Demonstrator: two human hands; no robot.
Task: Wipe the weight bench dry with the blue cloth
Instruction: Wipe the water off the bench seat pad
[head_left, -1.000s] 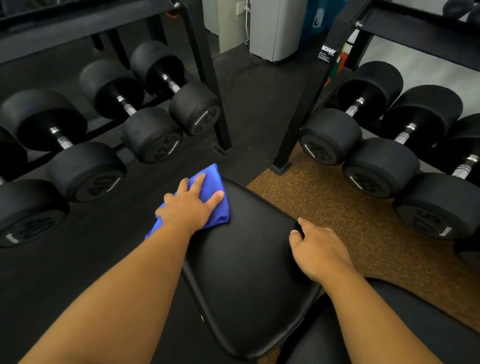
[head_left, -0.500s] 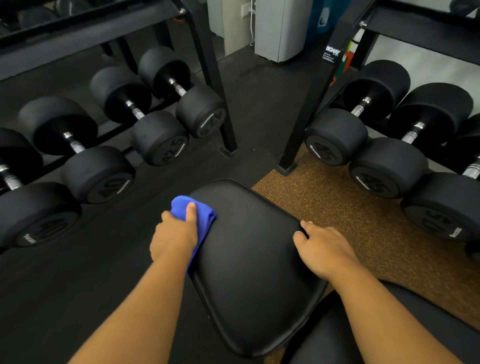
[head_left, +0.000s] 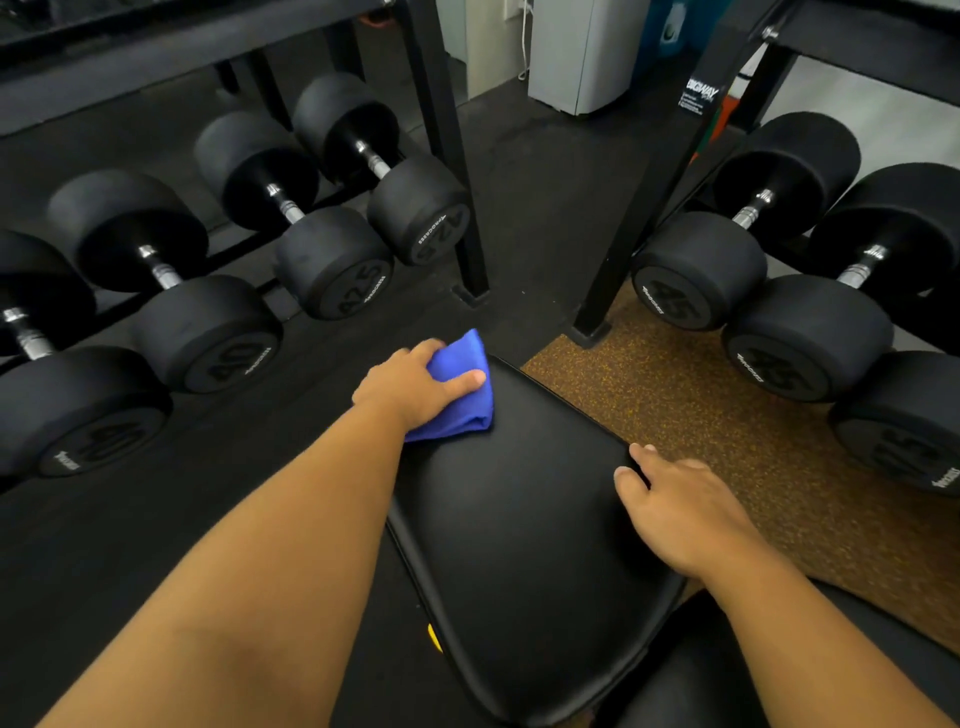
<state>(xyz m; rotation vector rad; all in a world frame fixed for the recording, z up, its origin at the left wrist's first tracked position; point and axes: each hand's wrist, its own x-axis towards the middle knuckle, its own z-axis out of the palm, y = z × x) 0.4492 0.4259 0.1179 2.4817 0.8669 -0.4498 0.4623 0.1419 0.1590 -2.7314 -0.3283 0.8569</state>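
Observation:
The black padded weight bench (head_left: 524, 525) fills the lower middle of the head view. A folded blue cloth (head_left: 464, 395) lies on its far left corner. My left hand (head_left: 410, 384) grips the cloth, thumb on top and fingers wrapped over its far edge, pressing it onto the pad. Flat on the pad's right edge lies my right hand (head_left: 675, 509), with the thumb and fingertips on the surface and nothing held.
Racks of black dumbbells stand close on the left (head_left: 208, 332) and right (head_left: 810, 338), with black rack posts (head_left: 452, 171) just beyond the bench. The floor is black rubber on the left and brown speckled mat (head_left: 727, 426) on the right. A second black pad (head_left: 691, 686) sits at bottom right.
My left hand has slid the cloth from the pad's left edge up and right to its far left corner. My right hand has stayed on the right edge.

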